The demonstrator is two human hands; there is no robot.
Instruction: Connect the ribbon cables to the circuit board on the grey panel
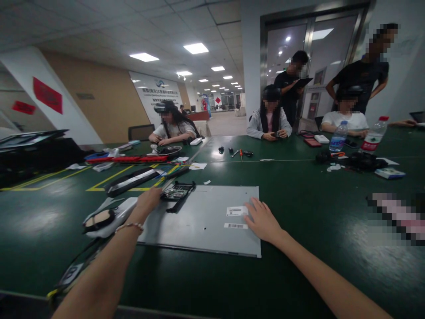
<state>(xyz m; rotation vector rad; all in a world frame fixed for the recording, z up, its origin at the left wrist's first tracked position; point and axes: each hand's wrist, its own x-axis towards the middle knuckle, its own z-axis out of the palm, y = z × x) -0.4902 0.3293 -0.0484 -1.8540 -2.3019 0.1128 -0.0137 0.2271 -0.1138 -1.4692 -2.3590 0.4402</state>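
Note:
A flat grey metal panel [206, 221] with white barcode labels [237, 211] lies on the dark green table [299, 257] in front of me. My right hand [264, 220] rests open on the panel's right side, fingers spread beside the labels. My left hand [148, 200], with a bead bracelet on the wrist, reaches to the panel's far left corner and touches a small black circuit part [177, 193]; its fingers are curled and mostly hidden. A white curved casing [108, 217] lies just left of that arm.
Long black and silver strips [133, 180], red parts [139, 158] and yellow floor-style tape lines lie at the left. Screwdrivers [241, 153], two water bottles [338, 136], and black gear sit farther back. Several other people sit or stand round the far side of the table.

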